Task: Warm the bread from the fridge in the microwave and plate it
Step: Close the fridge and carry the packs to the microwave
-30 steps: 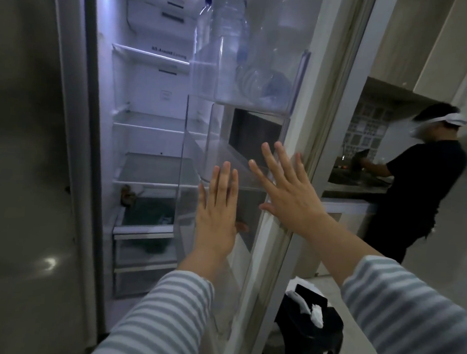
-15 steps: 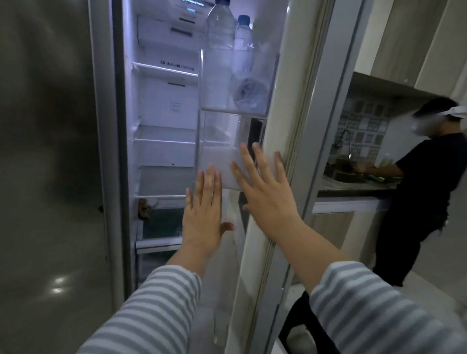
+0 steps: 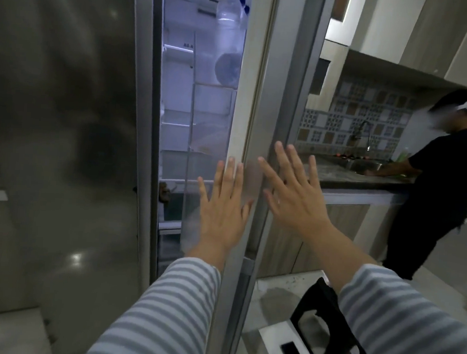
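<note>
The fridge's right door [image 3: 285, 78] stands only narrowly ajar, with a lit slice of the interior [image 3: 174, 135] showing between it and the shut left door [image 3: 59, 139]. My left hand [image 3: 224, 203] lies flat, fingers spread, on the door's inner edge. My right hand [image 3: 294, 197] is flat and spread on the door's outer face. Neither hand holds anything. Water bottles [image 3: 231, 20] stand in the door's upper bin. A small brown item [image 3: 163, 191] sits low at the left of the interior; I cannot tell whether it is the bread.
A person in black [image 3: 439, 195] stands at the sink [image 3: 364, 164] and grey counter [image 3: 363, 179] on the right. A black stool [image 3: 329, 336] and a white object [image 3: 279, 349] sit on the floor by my right arm. Cabinets hang above the counter.
The right fridge door has swung towards shut under both flat hands, so the visible interior has narrowed. My view has shifted right, showing more of the counter.
</note>
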Demonstrator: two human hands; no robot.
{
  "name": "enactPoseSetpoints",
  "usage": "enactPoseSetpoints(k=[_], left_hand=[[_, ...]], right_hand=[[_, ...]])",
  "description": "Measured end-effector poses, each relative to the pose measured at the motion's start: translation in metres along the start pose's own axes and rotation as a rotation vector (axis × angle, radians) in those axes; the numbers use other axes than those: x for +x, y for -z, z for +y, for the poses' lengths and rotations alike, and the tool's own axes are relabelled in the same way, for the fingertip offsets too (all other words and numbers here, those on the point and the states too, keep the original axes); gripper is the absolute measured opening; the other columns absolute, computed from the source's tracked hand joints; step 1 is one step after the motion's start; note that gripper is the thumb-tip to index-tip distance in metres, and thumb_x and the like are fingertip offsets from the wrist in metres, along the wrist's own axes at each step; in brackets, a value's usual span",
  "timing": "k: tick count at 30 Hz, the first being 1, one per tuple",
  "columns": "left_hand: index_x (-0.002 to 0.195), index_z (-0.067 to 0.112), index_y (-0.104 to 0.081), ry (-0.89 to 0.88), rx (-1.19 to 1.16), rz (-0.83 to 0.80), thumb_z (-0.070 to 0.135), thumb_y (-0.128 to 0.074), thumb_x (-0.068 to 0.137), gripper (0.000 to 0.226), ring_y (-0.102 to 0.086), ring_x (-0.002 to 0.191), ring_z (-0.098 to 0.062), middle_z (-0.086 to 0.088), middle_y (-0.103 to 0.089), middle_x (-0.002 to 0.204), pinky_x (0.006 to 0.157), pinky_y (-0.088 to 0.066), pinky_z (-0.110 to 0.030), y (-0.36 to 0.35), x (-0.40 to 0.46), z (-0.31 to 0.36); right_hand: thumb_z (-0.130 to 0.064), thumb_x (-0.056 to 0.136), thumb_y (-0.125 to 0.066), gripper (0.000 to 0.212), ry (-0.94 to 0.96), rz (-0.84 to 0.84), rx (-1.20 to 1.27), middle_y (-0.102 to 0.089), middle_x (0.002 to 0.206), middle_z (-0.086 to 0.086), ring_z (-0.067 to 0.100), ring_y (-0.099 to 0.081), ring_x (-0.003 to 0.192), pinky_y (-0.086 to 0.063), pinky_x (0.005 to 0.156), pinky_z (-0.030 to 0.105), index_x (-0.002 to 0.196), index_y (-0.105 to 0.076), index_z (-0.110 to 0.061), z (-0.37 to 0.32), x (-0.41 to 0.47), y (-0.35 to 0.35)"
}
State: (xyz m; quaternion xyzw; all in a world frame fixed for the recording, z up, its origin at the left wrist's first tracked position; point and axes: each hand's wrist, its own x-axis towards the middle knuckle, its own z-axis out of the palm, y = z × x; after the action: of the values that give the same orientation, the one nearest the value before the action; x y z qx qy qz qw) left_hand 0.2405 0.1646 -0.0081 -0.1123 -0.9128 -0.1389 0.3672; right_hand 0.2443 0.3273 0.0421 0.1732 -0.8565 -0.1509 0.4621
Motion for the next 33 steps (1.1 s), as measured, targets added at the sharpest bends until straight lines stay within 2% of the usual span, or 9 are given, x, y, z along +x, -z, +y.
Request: enactPoseSetpoints(k=[5, 9, 11, 14, 18, 21, 24, 28, 33], left_hand=[[0.152, 0.013, 0.006, -0.049, 0.071, 0.077, 0.051, -0.038, 0.092, 0.084, 0.01, 0.147, -0.026, -0.008, 0.014, 0.159, 0.115, -0.004, -0.061, -0.011, 0.001, 0.007], [0.152, 0.015, 0.009, -0.061, 0.155, 0.047, 0.045, -0.06, 0.082, 0.102, 0.015, 0.147, -0.026, -0.008, 0.018, 0.159, 0.114, 0.005, -0.06, -0.031, 0.006, 0.002], [0.152, 0.015, 0.007, -0.046, 0.201, 0.037, 0.037, -0.067, 0.078, 0.107, 0.012, 0.147, -0.026, -0.008, 0.014, 0.16, 0.114, 0.006, -0.06, -0.041, 0.013, -0.004], [0.151, 0.012, 0.01, -0.032, 0.319, 0.022, 0.027, -0.067, 0.078, 0.107, 0.013, 0.147, -0.025, -0.008, 0.016, 0.16, 0.113, 0.007, -0.061, -0.055, 0.032, -0.014], [0.148, 0.007, 0.019, 0.016, 0.55, -0.025, 0.031, -0.069, 0.08, 0.114, 0.025, 0.144, -0.026, -0.009, 0.028, 0.156, 0.112, 0.012, -0.061, -0.066, 0.061, -0.031], [0.146, 0.006, 0.025, 0.076, 0.649, -0.048, 0.034, -0.065, 0.084, 0.112, 0.034, 0.139, -0.027, -0.01, 0.036, 0.152, 0.109, 0.019, -0.06, -0.075, 0.075, -0.044], [0.147, 0.008, 0.023, 0.109, 0.682, -0.04, 0.038, -0.066, 0.083, 0.113, 0.032, 0.14, -0.028, -0.01, 0.034, 0.153, 0.107, 0.025, -0.059, -0.083, 0.084, -0.059], [0.151, 0.008, 0.008, 0.11, 0.711, -0.009, 0.04, -0.075, 0.073, 0.118, 0.017, 0.146, -0.03, -0.01, 0.016, 0.159, 0.113, 0.013, -0.058, -0.096, 0.096, -0.081], [0.151, 0.008, 0.006, 0.073, 0.72, 0.022, 0.05, -0.075, 0.069, 0.122, 0.008, 0.147, -0.027, -0.01, 0.009, 0.16, 0.115, -0.002, -0.059, -0.111, 0.114, -0.115]], right_hand=[[-0.04, 0.095, -0.044, 0.071, -0.099, -0.075, 0.061, -0.004, 0.161, 0.009, 0.027, -0.004, 0.148, -0.013, 0.115, 0.059, 0.152, -0.005, -0.026, 0.011, 0.002, -0.03], [-0.04, 0.088, -0.059, 0.085, -0.066, -0.108, 0.11, -0.006, 0.161, 0.01, 0.03, -0.007, 0.148, -0.018, 0.112, 0.06, 0.151, -0.004, -0.027, 0.009, 0.019, -0.062], [-0.039, 0.087, -0.06, 0.089, -0.037, -0.122, 0.138, 0.0, 0.161, 0.008, 0.029, -0.002, 0.148, -0.017, 0.113, 0.06, 0.151, 0.001, -0.028, 0.007, 0.03, -0.081], [-0.036, 0.083, -0.065, 0.095, -0.005, -0.134, 0.204, 0.004, 0.16, 0.008, 0.028, 0.001, 0.147, -0.015, 0.113, 0.061, 0.15, 0.002, -0.029, 0.005, 0.045, -0.112], [-0.036, 0.075, -0.075, 0.101, 0.034, -0.103, 0.309, -0.003, 0.161, 0.01, 0.03, -0.005, 0.147, -0.023, 0.109, 0.064, 0.152, -0.011, -0.023, -0.001, 0.064, -0.152], [-0.037, 0.077, -0.074, 0.103, 0.077, -0.082, 0.405, 0.005, 0.16, 0.005, 0.028, 0.002, 0.147, -0.021, 0.11, 0.063, 0.152, -0.004, -0.026, -0.006, 0.079, -0.178], [-0.034, 0.076, -0.076, 0.106, 0.124, -0.063, 0.478, 0.007, 0.159, 0.004, 0.029, 0.004, 0.146, -0.02, 0.108, 0.064, 0.152, -0.002, -0.029, -0.011, 0.096, -0.198], [-0.034, 0.072, -0.079, 0.109, 0.153, -0.027, 0.499, 0.004, 0.16, 0.008, 0.032, 0.003, 0.146, -0.02, 0.109, 0.063, 0.152, -0.004, -0.029, -0.022, 0.115, -0.221], [-0.043, 0.074, -0.074, 0.101, 0.191, 0.032, 0.412, -0.001, 0.159, 0.011, 0.033, -0.001, 0.147, -0.018, 0.111, 0.063, 0.152, -0.012, -0.025, -0.03, 0.136, -0.245]])
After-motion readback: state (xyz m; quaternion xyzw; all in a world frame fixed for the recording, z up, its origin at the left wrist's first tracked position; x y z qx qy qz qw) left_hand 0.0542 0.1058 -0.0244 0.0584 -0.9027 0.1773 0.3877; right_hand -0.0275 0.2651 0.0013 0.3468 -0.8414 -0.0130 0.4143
